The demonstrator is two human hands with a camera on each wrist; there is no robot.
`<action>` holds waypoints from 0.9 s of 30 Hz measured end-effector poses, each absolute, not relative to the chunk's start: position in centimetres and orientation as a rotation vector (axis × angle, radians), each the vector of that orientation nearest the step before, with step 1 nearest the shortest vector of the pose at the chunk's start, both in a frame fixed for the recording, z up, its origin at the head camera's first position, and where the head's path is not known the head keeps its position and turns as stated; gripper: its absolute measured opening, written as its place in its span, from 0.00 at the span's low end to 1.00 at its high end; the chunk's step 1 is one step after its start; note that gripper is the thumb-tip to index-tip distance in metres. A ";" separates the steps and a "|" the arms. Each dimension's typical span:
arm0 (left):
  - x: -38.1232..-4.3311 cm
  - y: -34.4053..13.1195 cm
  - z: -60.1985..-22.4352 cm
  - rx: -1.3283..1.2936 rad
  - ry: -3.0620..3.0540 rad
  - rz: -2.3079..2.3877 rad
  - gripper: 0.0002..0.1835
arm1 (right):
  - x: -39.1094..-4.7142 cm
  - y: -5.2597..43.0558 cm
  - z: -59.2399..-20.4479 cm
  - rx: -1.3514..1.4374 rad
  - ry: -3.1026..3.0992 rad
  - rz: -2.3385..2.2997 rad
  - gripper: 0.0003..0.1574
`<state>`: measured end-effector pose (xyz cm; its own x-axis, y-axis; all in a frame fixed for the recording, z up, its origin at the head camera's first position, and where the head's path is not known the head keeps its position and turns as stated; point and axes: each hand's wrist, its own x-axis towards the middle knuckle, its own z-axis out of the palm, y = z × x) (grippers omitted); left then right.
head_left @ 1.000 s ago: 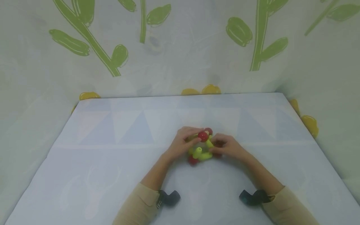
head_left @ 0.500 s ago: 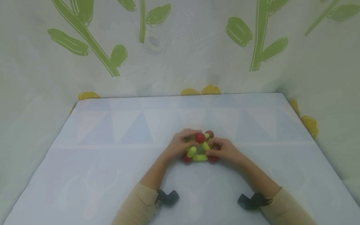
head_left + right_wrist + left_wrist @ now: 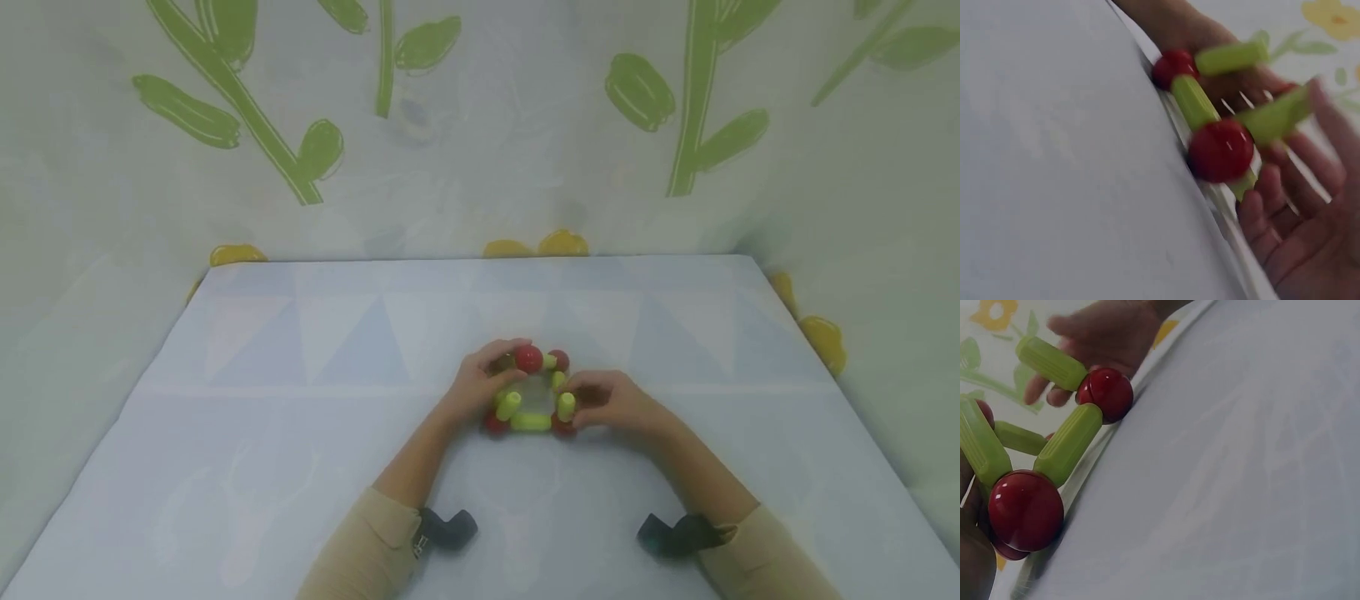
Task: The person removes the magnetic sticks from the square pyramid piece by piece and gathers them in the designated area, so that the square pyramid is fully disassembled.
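Left hand [image 3: 478, 380] around 1 red ball [image 3: 528, 359] — right hand [image 3: 617, 403] loosely spread beside 1 green rod [image 3: 566, 407]

Red balls [image 3: 528, 359], yellow-green rods [image 3: 531, 422], pale blue-triangled tabletop [image 3: 585, 500]

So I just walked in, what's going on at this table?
Someone is handling a frame of red balls and green rods on the table. The left hand grips a red ball on the far side; the right hand is at the upright rod on the near-right ball, its grip unclear. That rod's top has no ball on it.
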<state>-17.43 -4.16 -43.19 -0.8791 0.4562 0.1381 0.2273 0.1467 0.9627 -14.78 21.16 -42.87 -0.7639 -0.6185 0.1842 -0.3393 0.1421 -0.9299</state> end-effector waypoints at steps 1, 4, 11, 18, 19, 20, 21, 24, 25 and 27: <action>-17.4 -4.1 -43.2 0.673 2.226 1.823 0.24 | -14.9 21.4 -42.6 -0.880 2.216 -1.677 0.17; -17.4 -4.0 -43.1 0.652 2.223 1.816 0.24 | -15.6 21.3 -41.9 -0.666 2.413 -1.696 0.19; -17.0 -3.7 -41.6 0.619 2.196 1.825 0.24 | -17.5 18.0 -41.9 -0.558 2.659 -1.388 0.23; -17.6 -3.6 -42.0 0.665 2.216 1.831 0.24 | -17.7 17.3 -42.3 -0.552 2.710 -1.365 0.21; -17.8 -3.6 -42.3 0.668 2.217 1.834 0.24 | -17.7 17.3 -42.3 -0.556 2.713 -1.365 0.21; -18.0 -3.6 -42.6 0.654 2.217 1.841 0.24 | -17.7 17.3 -42.4 -0.526 2.711 -1.376 0.21; -18.2 -3.6 -42.9 0.630 2.217 1.861 0.24 | -17.7 17.4 -42.4 -0.487 2.710 -1.387 0.21; -18.5 -3.7 -43.0 0.496 2.193 1.958 0.23 | -17.7 17.5 -42.5 -0.344 2.680 -1.426 0.23; -18.6 -3.8 -42.9 0.455 2.169 2.006 0.22 | -17.6 17.5 -42.6 -0.295 2.667 -1.450 0.23; -18.7 -3.9 -42.7 0.396 2.095 2.122 0.21 | -17.6 17.6 -42.7 -0.208 2.623 -1.519 0.22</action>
